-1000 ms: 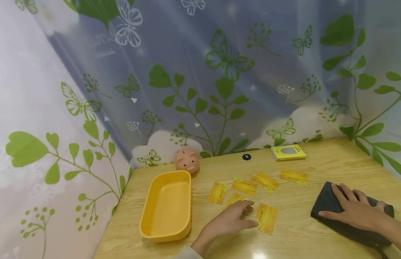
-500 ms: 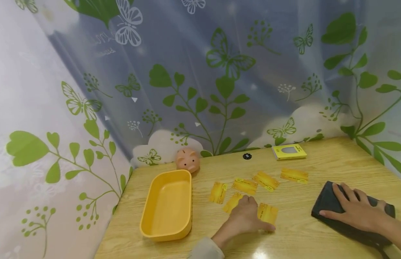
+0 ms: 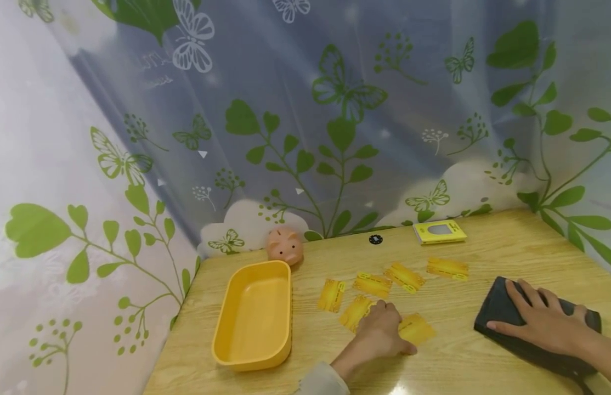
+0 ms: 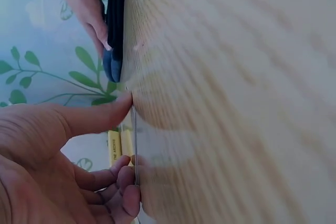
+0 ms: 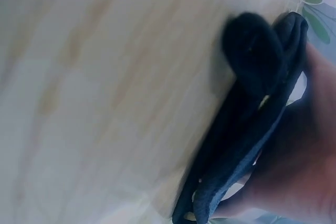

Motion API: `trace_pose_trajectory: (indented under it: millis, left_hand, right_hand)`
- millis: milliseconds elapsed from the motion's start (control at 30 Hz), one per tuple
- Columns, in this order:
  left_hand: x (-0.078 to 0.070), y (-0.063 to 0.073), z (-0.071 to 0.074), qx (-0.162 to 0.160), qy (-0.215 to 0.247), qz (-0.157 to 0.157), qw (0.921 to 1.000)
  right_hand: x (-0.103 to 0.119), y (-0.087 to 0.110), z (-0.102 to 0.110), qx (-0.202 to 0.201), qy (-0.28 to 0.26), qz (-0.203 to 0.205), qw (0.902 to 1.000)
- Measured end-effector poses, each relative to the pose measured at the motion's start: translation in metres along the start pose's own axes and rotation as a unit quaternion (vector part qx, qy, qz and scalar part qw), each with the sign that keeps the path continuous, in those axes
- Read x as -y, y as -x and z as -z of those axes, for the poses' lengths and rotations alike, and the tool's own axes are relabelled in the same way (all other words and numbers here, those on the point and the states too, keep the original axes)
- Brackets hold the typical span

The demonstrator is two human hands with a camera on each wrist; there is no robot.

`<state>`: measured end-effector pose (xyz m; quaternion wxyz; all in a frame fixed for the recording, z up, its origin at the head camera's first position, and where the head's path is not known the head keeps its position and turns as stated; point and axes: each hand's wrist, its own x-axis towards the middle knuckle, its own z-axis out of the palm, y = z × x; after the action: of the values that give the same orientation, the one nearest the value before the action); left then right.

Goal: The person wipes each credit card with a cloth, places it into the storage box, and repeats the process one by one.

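Note:
My left hand (image 3: pixel 379 332) is low over the table, gripping an orange-yellow card (image 3: pixel 417 329) by opposite edges, thumb at one and fingertips at the other. In the left wrist view the card (image 4: pixel 136 145) shows edge-on, close along the tabletop. Just left of this hand lies another such card (image 3: pixel 354 312), partly covered by the fingers. Farther back, several matching cards (image 3: pixel 372 285) are spread out flat. My right hand (image 3: pixel 547 321) rests with spread fingers on a dark folded fabric pouch (image 3: pixel 495 302). Its folded layers and rounded end (image 5: pixel 252 51) show in the right wrist view.
A yellow tray (image 3: pixel 253 312) stands at the left, with a pink piggy bank (image 3: pixel 284 246) behind it. Along the back of the table (image 3: pixel 463 351) are a black round chip (image 3: pixel 375 239) and a yellow box (image 3: pixel 440 232). A leaf-patterned curtain (image 3: pixel 286 109) hangs behind.
My left hand has moved right onto the nearest card and taken hold of it. That card has turned and slid slightly right. The right hand and pouch have stayed still.

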<state>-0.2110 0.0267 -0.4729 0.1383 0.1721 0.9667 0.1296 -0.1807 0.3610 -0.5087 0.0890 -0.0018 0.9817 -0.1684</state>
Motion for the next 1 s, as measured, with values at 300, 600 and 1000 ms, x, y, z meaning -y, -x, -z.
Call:
trace_pose_trajectory:
  millis: [300,600,1000]
  left_hand:
    - [0.003,0.005,-0.001,-0.017,0.038,-0.016,0.9990]
    - [0.008,0.003,-0.002,-0.033,0.076,-0.012,0.9965]
    - [0.012,0.002,-0.002,-0.034,0.119,-0.010,0.9922]
  right_hand:
    - [-0.001,0.001,-0.001,0.000,-0.009,0.003,1.0000]
    - [0.000,0.001,0.000,-0.001,-0.007,0.002,1.0000]
    - [0.002,0.002,0.001,-0.006,-0.002,0.008,1.0000]
